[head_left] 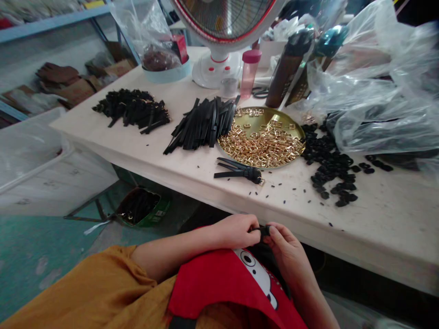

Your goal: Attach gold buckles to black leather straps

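Observation:
My left hand (242,230) and my right hand (284,241) meet in front of the table edge, above my red apron. Between their fingertips is a small black strap (265,231); both hands pinch it, and its far details are hidden by the fingers. Just beyond on the table lies a small bunch of black straps (236,171) with a gold buckle at one end. Behind that bunch, a round gold tray (252,130) carries many loose gold buckles (264,148). A pile of flat black straps (206,122) lies to the tray's left.
Black loops (331,167) are heaped right of the tray, near clear plastic bags (384,114). Another pile of black straps (132,108) lies at left. A fan (216,68), pink-lidded bottle (250,75) and dark bottles (288,68) stand behind. Below sits a green bin (156,212).

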Motion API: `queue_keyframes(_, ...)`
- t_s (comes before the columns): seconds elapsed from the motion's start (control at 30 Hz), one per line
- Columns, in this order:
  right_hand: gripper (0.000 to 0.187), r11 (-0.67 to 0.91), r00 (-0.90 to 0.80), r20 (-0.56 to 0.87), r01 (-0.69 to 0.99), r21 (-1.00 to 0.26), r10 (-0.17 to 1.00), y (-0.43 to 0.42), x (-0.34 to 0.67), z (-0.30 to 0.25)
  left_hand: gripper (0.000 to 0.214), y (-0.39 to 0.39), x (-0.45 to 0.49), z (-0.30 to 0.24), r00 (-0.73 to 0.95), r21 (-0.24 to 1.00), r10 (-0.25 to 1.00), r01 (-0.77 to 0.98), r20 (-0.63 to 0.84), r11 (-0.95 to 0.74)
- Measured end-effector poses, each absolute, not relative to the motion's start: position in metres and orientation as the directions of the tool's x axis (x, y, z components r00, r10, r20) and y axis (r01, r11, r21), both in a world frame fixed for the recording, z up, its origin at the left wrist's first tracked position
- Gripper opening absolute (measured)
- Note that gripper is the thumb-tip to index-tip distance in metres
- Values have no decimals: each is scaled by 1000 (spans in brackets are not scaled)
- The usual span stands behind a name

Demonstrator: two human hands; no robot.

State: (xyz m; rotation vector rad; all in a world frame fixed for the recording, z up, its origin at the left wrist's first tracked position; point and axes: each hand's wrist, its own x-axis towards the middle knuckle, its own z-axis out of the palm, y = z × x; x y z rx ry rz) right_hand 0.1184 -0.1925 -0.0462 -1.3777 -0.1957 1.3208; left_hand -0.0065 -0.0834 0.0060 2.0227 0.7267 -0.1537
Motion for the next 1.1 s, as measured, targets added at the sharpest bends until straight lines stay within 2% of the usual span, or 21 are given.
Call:
queue_keyframes(0.1,29,-333,364,-576,-546,-769,732,-194,115,-48,13,-84,-13,2,812,776,432,545,-393,-318)
queue_keyframes(0.27,28,-356,371,-565,-498,-791,737,-194,110,-48,12,-88,-12,1,823,777,467,513,-324,-365)
queue_keyframes(0.4,24,-340,248,-599,-634,-695,761,-192,102,-51,14,-90,-11,5,851,776,441,474,-284,-416)
queue_keyframes(0.53,21,-199,309,-621,-765,-612,720,-189,99,-55,12,-88,-13,3,840,768,464,487,-281,-417)
queue_keyframes(0.87,19,-171,277,-642,-821,-544,715,-189,95,-63,13,-92,-12,-14,801,706,532,544,-275,-453)
queue_keyframes(1.1,16,-124,304,-612,-822,-556,730,-188,93,-65,15,-85,-11,-17,816,728,492,532,-304,-433)
